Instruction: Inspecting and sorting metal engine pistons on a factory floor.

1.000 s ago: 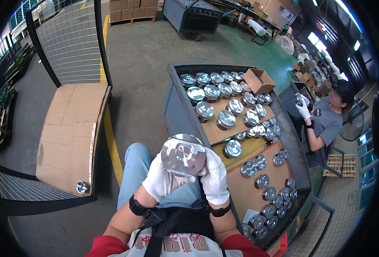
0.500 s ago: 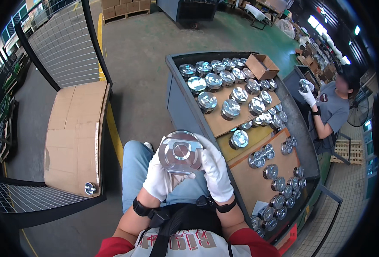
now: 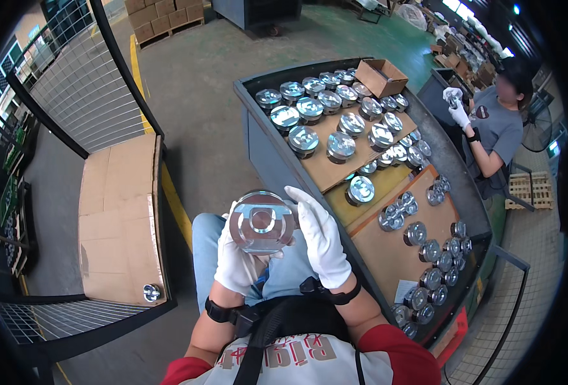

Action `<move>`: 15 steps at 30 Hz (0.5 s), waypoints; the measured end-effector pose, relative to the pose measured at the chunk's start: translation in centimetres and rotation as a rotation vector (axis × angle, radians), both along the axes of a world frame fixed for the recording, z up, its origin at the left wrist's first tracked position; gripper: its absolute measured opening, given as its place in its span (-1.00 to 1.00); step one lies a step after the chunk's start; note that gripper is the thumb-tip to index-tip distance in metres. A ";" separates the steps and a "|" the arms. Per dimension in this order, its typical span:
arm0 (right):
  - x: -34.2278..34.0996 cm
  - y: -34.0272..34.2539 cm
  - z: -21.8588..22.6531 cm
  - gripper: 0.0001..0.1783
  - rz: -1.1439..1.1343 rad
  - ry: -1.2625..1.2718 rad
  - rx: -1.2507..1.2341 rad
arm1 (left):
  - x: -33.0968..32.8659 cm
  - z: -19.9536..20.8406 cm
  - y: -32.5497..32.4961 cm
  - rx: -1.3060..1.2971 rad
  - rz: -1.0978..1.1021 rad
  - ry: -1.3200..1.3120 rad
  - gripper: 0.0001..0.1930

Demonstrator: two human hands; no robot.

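The left hand [image 3: 235, 264] holds a piston [image 3: 262, 224] above the lap [image 3: 285, 279], outside the left edge of the bin [image 3: 260, 141]; the right hand [image 3: 322, 244] stands wide beside it, contact hard to tell; a box [image 3: 381, 78] occupies the bin's far right corner.

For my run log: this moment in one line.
left hand: holding piston | right hand: open beside it, contact unclear | bin at right: more pistons | cart at left: lone piston

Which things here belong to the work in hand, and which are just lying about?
Seemingly part of the work: metal piston in the left hand; right hand, beside it; other pistons in the grey bin.
Apparently just lying about: stacked cartons; slatted wooden pallet.
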State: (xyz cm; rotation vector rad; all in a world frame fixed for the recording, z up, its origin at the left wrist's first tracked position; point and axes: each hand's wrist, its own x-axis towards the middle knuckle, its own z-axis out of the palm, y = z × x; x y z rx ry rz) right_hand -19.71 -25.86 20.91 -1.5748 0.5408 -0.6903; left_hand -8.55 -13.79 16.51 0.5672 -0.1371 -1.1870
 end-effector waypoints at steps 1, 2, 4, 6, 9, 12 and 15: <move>0.0 0.0 0.1 -0.62 -0.006 0.009 0.044 | -0.1 0.1 -0.1 0.000 0.002 -0.007 -0.35; -0.2 0.0 -0.1 -0.62 -0.006 0.003 0.042 | -0.4 0.3 -0.2 -0.001 0.054 0.057 -0.37; -0.5 -0.2 -1.1 -0.54 0.155 -0.017 0.146 | -1.0 0.5 -0.1 -0.006 0.154 0.183 -0.42; -0.5 -0.2 -2.0 -0.36 0.198 -0.063 0.030 | -0.7 1.5 0.0 -0.036 0.106 0.145 -0.40; -0.9 0.2 -2.2 -0.28 0.245 -0.157 -0.007 | -0.9 2.2 -0.3 -0.144 0.169 0.258 -0.25; -0.8 -0.2 -1.2 -0.20 0.290 -0.190 -0.109 | -0.8 1.7 -0.3 -0.218 0.152 0.322 -0.10; -0.9 -0.3 0.0 -0.32 0.148 -0.150 -0.770 | -0.4 2.3 -1.0 -0.186 0.084 0.340 -0.03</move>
